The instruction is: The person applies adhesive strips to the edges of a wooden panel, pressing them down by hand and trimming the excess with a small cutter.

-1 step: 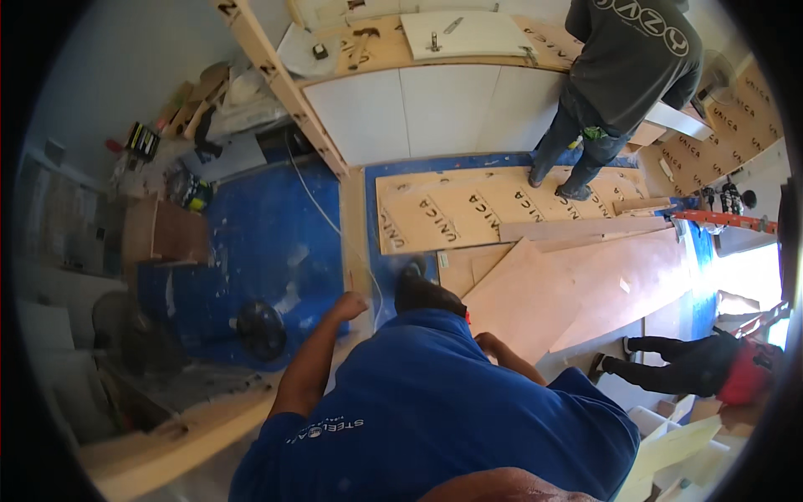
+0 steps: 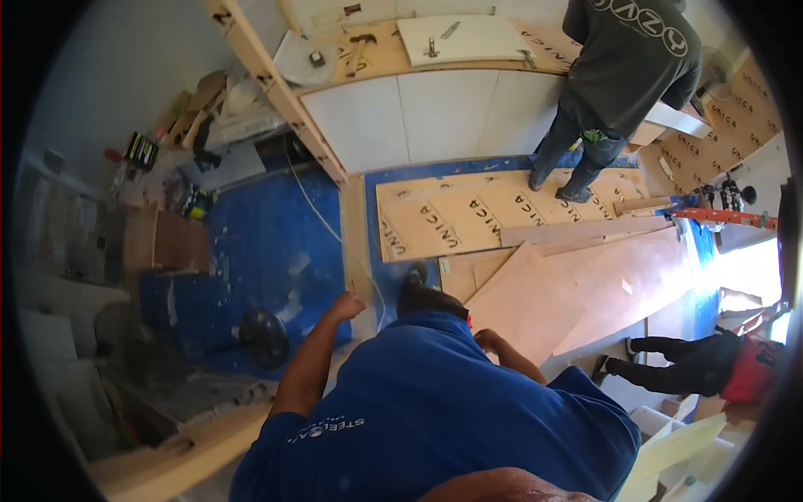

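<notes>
My left hand (image 2: 347, 306) hangs beside my body over the wooden strip between two stretches of blue floor covering. Its fingers are curled in, and nothing shows in them. Close by, a thin white cable (image 2: 328, 223) runs along the floor. Held low at my front, my right hand (image 2: 487, 341) is partly hidden by my blue shirt (image 2: 468, 393), and its fingers cannot be made out. Beyond it lie large thin wooden sheets (image 2: 535, 297), one slanting over another. My dark shoe (image 2: 416, 274) is on the blue covering (image 2: 393, 213) near their left end.
A timber post (image 2: 288, 96) stands ahead on the left. A co-worker in a grey shirt (image 2: 631, 50) stands on a printed board (image 2: 452, 209) by the counter, which holds a hammer (image 2: 360, 54). Another person (image 2: 682, 368) is at the right. A black round object (image 2: 263, 336) lies left.
</notes>
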`<state>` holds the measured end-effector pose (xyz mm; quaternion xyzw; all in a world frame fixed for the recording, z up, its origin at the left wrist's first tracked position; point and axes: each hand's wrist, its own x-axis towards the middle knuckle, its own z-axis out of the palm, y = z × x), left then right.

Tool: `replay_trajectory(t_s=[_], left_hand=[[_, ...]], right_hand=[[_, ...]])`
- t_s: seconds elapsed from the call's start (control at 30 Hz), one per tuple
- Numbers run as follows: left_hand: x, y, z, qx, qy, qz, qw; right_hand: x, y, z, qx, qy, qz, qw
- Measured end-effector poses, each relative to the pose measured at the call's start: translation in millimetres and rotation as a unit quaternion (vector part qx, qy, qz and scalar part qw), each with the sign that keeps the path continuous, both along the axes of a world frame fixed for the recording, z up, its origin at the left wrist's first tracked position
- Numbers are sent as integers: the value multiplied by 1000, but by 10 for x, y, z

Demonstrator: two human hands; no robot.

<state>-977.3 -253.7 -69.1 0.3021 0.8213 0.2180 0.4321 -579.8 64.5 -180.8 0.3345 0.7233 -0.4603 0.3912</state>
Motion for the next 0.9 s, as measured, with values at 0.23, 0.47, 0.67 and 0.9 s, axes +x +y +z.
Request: replay_trajectory(t_s=[0.23,0.47,0.67,0.9], left_hand=[[-1982,1537,495,75,46,159,983],[-3738,4445,2166,319,93,137,933],[-4996,6951,2277,362,36,69,929],[-6693,9650,1401,289,-123,-146,938]], right_hand=[[-1940,899,783,17,257,-334,907],[-1910,944,1355,65,216,-538,812],[-808,-804,1104,98,49,-828,551],[-1923,-3685,1201,202,-62,-839,501]])
